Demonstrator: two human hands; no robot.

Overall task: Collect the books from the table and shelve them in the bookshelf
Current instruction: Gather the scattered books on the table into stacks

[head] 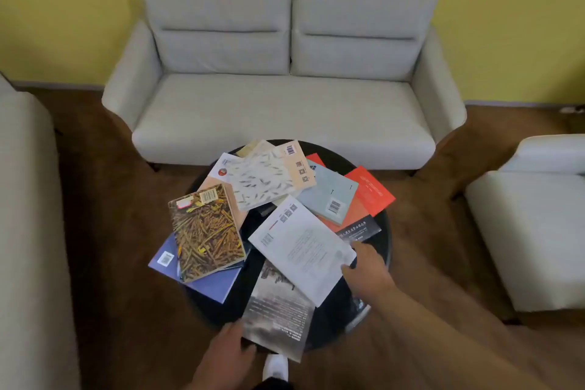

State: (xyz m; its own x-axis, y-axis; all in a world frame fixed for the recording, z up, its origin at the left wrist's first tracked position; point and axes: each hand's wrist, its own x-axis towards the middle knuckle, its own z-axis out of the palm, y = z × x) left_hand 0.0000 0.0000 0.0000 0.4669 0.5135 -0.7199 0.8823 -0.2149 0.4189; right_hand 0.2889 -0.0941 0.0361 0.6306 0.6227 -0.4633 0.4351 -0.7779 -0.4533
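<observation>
I was looking down on the round black low table (pixel 381 250), which was strewn with about ten thin paperbacks lying flat and overlapping, with a pale grey two-seat sofa (pixel 285 98) just beyond it. No bookshelf was in view.

My right hand (pixel 368 269) was at the near right corner of the white paperback with printed text and small codes on its cover (pixel 297 244); the thumb lay on the cover and the fingers curled round the edge, so I judged it pinched there, though the underside was hidden. My left hand (pixel 232 342) was at the near left corner of the grey-and-black photo-covered paperback (pixel 278 317), which overhung the near rim; its fingers were half curled against the edge, and I could not tell if they had closed on it.

These books looked light, thin and bendy, with glossy covers likely to slide over one another. I judged a corner pinch would let the white one droop, so a grip along the spine or a hand slid flat beneath seemed safer. The brown paperback with a twig-pattern cover (pixel 205 234) lay on the blue paperback (pixel 202 279) to the left, and would probably come up best as a squared stack.
</observation>
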